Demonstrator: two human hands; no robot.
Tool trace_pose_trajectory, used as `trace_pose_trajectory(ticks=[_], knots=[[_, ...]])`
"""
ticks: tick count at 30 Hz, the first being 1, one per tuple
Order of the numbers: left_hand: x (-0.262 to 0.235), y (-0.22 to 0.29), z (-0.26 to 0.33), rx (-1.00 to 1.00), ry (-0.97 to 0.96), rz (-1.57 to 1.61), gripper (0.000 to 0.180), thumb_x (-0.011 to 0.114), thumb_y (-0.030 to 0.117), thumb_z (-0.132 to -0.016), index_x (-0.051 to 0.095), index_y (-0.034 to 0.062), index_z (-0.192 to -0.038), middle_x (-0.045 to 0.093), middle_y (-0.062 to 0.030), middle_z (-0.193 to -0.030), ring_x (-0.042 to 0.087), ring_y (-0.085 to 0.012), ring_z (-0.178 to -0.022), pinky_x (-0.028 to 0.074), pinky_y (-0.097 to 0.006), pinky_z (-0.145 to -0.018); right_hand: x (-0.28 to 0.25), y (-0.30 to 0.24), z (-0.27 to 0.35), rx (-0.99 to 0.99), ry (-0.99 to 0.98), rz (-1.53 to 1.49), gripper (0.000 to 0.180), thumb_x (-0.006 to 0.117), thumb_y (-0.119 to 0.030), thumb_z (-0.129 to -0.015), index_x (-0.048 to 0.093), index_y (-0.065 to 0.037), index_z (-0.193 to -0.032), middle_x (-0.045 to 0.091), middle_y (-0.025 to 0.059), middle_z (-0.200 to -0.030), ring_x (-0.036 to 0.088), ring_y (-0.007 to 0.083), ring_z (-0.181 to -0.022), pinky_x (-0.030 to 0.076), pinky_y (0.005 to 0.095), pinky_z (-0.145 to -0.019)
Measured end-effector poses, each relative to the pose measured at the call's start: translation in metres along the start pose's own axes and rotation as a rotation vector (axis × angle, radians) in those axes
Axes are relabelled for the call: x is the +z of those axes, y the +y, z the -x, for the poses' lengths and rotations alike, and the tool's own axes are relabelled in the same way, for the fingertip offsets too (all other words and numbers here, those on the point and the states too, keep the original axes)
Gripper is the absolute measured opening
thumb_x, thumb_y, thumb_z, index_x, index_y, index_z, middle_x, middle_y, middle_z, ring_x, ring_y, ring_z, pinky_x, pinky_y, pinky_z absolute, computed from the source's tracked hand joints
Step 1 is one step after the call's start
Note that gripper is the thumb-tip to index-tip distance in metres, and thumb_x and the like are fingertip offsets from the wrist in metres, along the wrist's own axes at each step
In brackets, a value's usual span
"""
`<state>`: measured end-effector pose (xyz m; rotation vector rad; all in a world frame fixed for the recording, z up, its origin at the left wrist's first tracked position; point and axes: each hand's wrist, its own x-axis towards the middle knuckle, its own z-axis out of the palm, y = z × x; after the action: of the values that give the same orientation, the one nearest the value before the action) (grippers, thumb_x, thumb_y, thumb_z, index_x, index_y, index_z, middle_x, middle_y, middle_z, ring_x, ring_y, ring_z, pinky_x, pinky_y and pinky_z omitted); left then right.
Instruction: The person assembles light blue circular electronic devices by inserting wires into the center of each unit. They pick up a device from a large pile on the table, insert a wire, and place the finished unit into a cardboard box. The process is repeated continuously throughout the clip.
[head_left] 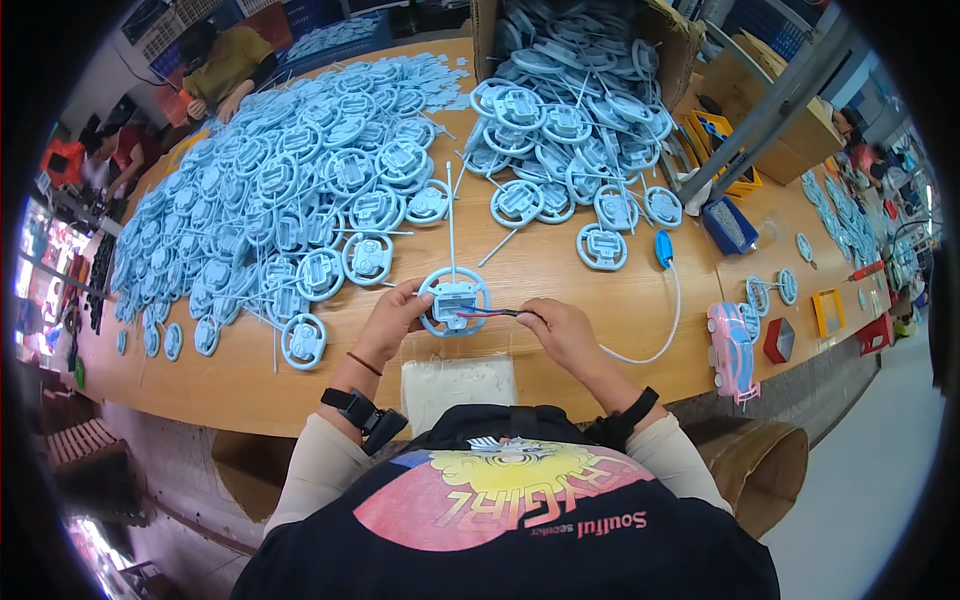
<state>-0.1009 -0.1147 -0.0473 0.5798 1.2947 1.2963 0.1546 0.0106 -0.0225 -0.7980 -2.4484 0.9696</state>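
My left hand [397,314] grips the left rim of a light-blue plastic toy steering wheel [482,285], held just above the wooden table. The wheel's hollow back faces up, and a long thin blue rod [451,215] stretches away from its far side. Thin red and dark wires [490,312] run from the wheel's middle to my right hand [555,325]. My right fingers are pinched on their dark end; its exact shape is too small to tell. A pale worn pad [455,385] lies on the table nearer to me.
A big heap of similar wheels [270,180] spreads over the left, and more spill from a cardboard box [685,45] at the back. To the right are a blue device with a white cable [665,250], a blue bin [730,225] and a pink toy car [733,355]. Other people work farther off.
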Motion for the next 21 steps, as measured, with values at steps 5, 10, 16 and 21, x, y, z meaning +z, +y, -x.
trace_pose_trajectory(ticks=[5,10,16,21], knots=[[0.006,0.001,0.005,-0.028,0.026,0.047,0.031,0.053,0.012,-0.092,0.052,0.0008,-0.12,0.062,-0.0034,-0.093,0.062,-0.012,-0.077,0.055,-0.028,-0.071,-0.002,-0.007,-0.002,0.031,-0.076,-0.068,0.022,0.057,-0.027,-0.085,0.064,-0.007,-0.085,0.063,0.0135,-0.076,0.059,0.0328,-0.072,0.045,0.0405,-0.063],[0.009,-0.004,0.005,-0.039,-0.01,0.109,0.028,0.052,0.015,-0.093,0.054,0.0002,-0.117,0.062,-0.0039,-0.093,0.061,-0.0129,-0.079,0.055,-0.029,-0.072,-0.002,-0.008,-0.003,0.111,-0.118,-0.064,0.02,0.059,-0.026,-0.083,0.065,-0.007,-0.086,0.063,0.0139,-0.075,0.059,0.0317,-0.07,0.046,0.0387,-0.063],[0.012,0.001,0.009,0.03,-0.068,0.117,0.026,0.05,0.019,-0.094,0.055,0.0004,-0.111,0.062,-0.005,-0.095,0.061,-0.0132,-0.082,0.054,-0.031,-0.074,0.004,0.015,-0.004,0.017,-0.062,-0.075,0.022,0.059,-0.03,-0.081,0.066,-0.01,-0.085,0.064,0.0128,-0.077,0.061,0.0324,-0.074,0.048,0.0411,-0.066],[0.014,-0.01,0.01,-0.074,-0.204,0.301,0.04,0.047,0.032,-0.095,0.048,0.0014,-0.121,0.059,-0.0114,-0.112,0.059,-0.0234,-0.1,0.049,-0.039,-0.089,-0.001,0.01,-0.002,0.031,-0.113,-0.103,0.024,0.057,-0.032,-0.082,0.066,-0.009,-0.088,0.065,0.0133,-0.079,0.061,0.0331,-0.076,0.048,0.0422,-0.068]])
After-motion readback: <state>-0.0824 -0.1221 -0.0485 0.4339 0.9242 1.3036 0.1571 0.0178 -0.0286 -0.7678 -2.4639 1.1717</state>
